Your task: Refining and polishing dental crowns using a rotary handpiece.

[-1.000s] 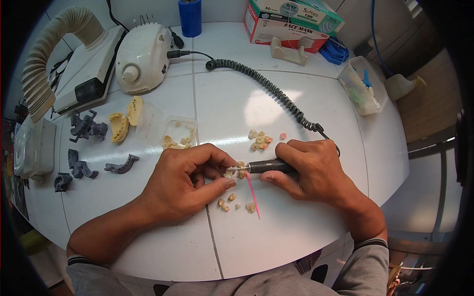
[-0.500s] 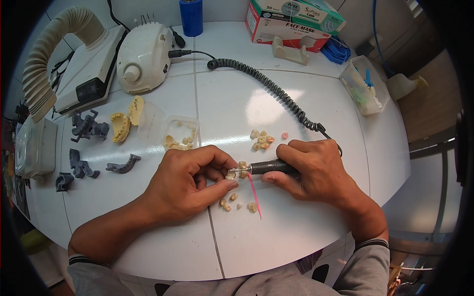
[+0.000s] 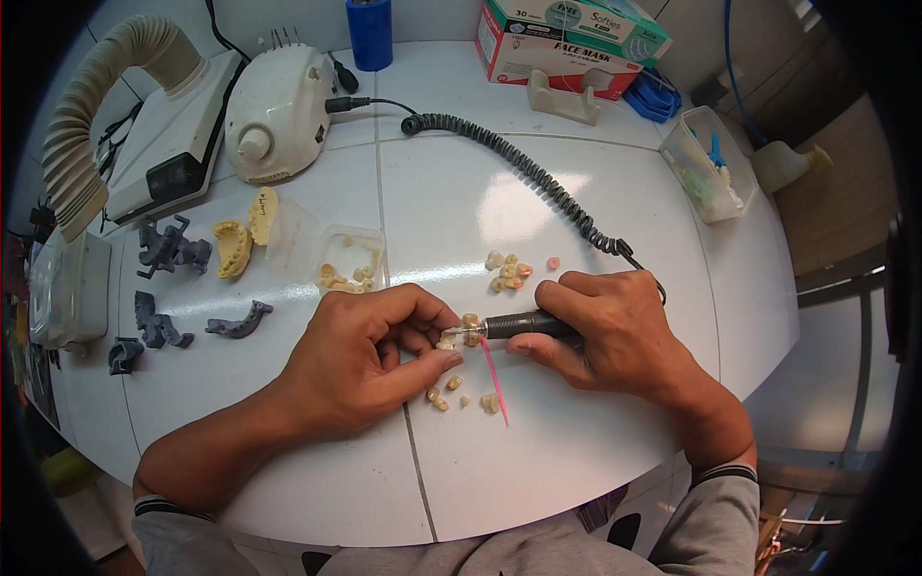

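Note:
My right hand (image 3: 610, 331) grips a black rotary handpiece (image 3: 514, 325) like a pen, its metal tip pointing left. Between the thumb and fingertips of my left hand (image 3: 370, 350) is a small tooth-coloured dental crown (image 3: 447, 342), partly hidden by the fingers. The bur tip meets or nearly meets that crown; contact is too small to tell. Just behind the tip stands another crown piece (image 3: 471, 323). Below lie several loose crowns (image 3: 453, 383) and a thin pink stick (image 3: 496, 380). Beyond the hands sits a cluster of crowns (image 3: 510, 272), some with pink-orange marks.
A coiled black cord (image 3: 523, 158) links the handpiece to a white control unit (image 3: 279, 115). At left are a suction hose (image 3: 125, 58), grey dental models (image 3: 173, 248), a yellow cast (image 3: 232, 248) and a clear box (image 3: 379, 254) of crowns. A plastic tub (image 3: 706, 197) stands at right.
Both hands keep nearly the same pose and place. The bur tip and the held crown show only a very slight shift.

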Demonstrator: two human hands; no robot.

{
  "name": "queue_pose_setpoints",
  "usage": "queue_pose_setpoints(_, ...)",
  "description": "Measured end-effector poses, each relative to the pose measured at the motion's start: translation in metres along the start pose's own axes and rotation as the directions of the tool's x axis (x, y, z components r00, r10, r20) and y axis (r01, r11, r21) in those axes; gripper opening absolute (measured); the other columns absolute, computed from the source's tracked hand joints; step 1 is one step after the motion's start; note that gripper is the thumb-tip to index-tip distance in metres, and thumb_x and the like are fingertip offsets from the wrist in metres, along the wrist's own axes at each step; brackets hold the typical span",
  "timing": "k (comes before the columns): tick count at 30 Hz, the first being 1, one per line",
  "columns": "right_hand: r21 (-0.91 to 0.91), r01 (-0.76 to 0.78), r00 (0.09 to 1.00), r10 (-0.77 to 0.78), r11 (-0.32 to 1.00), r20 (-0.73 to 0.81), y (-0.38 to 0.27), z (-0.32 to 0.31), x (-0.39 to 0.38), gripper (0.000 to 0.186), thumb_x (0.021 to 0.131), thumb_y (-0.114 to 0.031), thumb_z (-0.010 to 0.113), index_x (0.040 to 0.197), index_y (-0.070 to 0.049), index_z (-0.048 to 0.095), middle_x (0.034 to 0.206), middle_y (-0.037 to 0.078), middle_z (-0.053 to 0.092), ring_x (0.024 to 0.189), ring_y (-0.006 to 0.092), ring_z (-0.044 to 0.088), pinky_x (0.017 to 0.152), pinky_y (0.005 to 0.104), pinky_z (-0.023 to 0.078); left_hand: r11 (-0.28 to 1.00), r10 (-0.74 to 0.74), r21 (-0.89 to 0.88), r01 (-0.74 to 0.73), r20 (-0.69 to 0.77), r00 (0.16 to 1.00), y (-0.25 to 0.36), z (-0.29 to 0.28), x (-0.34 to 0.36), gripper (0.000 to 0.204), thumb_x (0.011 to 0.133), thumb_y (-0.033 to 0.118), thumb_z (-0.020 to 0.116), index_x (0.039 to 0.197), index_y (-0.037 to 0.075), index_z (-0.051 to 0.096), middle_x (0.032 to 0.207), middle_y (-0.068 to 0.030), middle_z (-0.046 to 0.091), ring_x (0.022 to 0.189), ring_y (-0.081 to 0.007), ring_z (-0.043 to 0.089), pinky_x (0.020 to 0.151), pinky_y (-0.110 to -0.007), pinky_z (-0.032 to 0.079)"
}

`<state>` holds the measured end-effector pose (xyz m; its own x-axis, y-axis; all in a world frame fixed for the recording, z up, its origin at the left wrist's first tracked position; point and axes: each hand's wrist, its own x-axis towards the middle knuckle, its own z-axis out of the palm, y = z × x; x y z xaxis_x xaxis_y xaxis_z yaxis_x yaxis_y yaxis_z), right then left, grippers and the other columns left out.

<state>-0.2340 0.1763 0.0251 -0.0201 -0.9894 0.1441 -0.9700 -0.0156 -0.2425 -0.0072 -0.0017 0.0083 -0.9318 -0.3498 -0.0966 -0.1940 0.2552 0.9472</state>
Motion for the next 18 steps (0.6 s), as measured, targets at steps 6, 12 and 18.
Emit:
queue_pose_setpoints(6,-0.006,0.011,1.0,-0.011,1.0,-0.019,0.0003,0.001,-0.0007,0.045,0.091,-0.05,0.086,0.09,-0.007,0.072,0.066,0.006,0.064,0.05,0.0239,0.062,0.048,0.0382,0.044,0.999,-0.04,0.028,0.039,0.021,0.999,0.0047,-0.0024,0.0,0.03,0.091,0.014,0.086,0.113,-0.004,0.076,0.086,-0.0018,0.074,0.065,-0.0005,0.058,0.056,-0.016,0.04)
queue_pose_setpoints(12,-0.01,0.022,1.0,-0.022,1.0,-0.014,0.0005,0.0009,-0.0003,0.045,0.091,-0.05,0.086,0.09,-0.007,0.072,0.066,0.006,0.064,0.05,0.0241,0.062,0.048,0.0382,0.044,1.0,0.011,0.029,-0.011,-0.002,1.0,0.0019,0.0002,-0.0001,0.03,0.091,0.013,0.086,0.113,-0.004,0.076,0.084,-0.0014,0.073,0.065,-0.0003,0.058,0.055,-0.016,0.04)
queue_pose_setpoints(18,-0.01,0.0,1.0,0.0,1.0,-0.011,0.0014,0.0033,-0.0011,0.052,0.095,-0.059,0.078,0.095,-0.007,0.076,0.067,0.006,0.067,0.048,0.0248,0.062,0.046,0.0391,0.045,0.999,-0.034,0.012,0.034,0.004,0.999,0.0037,-0.0005,0.0005,0.029,0.091,0.013,0.086,0.112,-0.004,0.076,0.084,-0.0012,0.073,0.065,-0.0002,0.058,0.055,-0.016,0.04)
